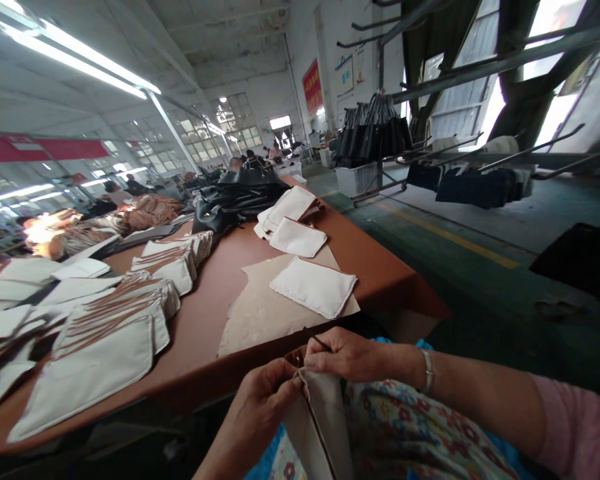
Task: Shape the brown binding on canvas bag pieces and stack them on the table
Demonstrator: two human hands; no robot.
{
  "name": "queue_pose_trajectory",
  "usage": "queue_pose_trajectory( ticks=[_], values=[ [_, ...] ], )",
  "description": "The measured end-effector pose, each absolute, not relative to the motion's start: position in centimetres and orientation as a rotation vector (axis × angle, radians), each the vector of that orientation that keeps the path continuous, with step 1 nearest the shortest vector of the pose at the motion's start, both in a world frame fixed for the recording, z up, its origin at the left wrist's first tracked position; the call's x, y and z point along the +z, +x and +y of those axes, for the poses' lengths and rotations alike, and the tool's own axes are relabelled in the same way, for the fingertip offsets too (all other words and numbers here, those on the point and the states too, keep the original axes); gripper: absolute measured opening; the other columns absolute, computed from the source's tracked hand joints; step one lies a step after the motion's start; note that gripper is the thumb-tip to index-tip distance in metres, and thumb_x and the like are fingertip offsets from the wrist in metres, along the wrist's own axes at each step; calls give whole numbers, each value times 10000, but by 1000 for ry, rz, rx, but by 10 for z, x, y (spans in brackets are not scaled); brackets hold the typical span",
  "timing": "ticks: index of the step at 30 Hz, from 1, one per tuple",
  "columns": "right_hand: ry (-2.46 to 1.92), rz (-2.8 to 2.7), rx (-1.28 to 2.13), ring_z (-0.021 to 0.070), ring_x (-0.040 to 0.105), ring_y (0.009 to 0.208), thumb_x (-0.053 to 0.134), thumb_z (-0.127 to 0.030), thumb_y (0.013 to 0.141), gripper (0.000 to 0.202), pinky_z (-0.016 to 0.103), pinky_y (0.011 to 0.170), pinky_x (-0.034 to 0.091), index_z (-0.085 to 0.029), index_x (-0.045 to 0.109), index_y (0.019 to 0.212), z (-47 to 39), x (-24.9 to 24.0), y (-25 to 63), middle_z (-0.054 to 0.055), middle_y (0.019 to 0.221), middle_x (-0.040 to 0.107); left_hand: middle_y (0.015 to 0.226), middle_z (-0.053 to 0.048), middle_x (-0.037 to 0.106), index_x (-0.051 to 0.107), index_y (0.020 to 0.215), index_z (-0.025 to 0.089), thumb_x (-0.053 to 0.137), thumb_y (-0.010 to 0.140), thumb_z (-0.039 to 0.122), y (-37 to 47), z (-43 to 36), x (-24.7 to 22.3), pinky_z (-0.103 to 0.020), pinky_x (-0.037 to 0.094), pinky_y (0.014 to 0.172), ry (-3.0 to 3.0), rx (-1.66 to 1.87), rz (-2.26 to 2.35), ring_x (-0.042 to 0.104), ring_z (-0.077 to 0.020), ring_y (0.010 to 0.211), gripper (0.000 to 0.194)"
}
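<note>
Over my lap, my left hand (267, 393) pinches the top edge of an off-white fabric pouch (325, 420) with dark brown edging. My right hand (343, 357) is closed at the same edge, against the left fingertips. A thin dark stick-like piece (319, 341) pokes out of the right fingers; I cannot tell whether it is a tool or a strip. Between the hands shows a brown curved bit (297, 357), partly hidden by fingers. Just beyond, a similar white pouch (314, 287) lies flat on a sheet of brown paper (250, 313) at the table edge.
More pouches (290, 213) are piled farther along the brown table (205, 313). Overlapping rows of white pouches (105, 353) fill its left side. Black bags (235, 193) are heaped behind. A metal rack (380, 133) with hanging bags stands right, across the aisle.
</note>
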State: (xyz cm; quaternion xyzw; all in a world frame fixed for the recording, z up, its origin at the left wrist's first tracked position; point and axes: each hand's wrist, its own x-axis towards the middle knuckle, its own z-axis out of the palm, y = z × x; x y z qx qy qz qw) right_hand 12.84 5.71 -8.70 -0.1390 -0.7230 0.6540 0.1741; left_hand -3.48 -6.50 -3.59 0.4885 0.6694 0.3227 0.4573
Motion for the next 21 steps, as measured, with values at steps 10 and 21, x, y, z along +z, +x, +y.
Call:
queue_pose_trajectory(
  ticks=[10, 21],
  values=[
    [-492, -2078, 1778, 81, 478, 547, 692, -206, 683, 119, 185, 493, 341, -99, 695, 735, 56, -82, 118, -12, 613, 623, 656, 4, 541, 642, 748, 127, 605, 821, 414, -34, -60, -33, -213, 294, 518, 1337, 691, 1762, 442, -137, 618, 299],
    [-540, -1827, 1599, 126, 591, 619, 660, -112, 686, 57, 209, 588, 439, -107, 716, 676, 42, -86, 119, 23, 639, 678, 626, 24, 507, 638, 702, 149, 466, 862, 318, -29, -57, -30, -213, 305, 518, 1350, 702, 1765, 406, -123, 576, 290]
  ],
)
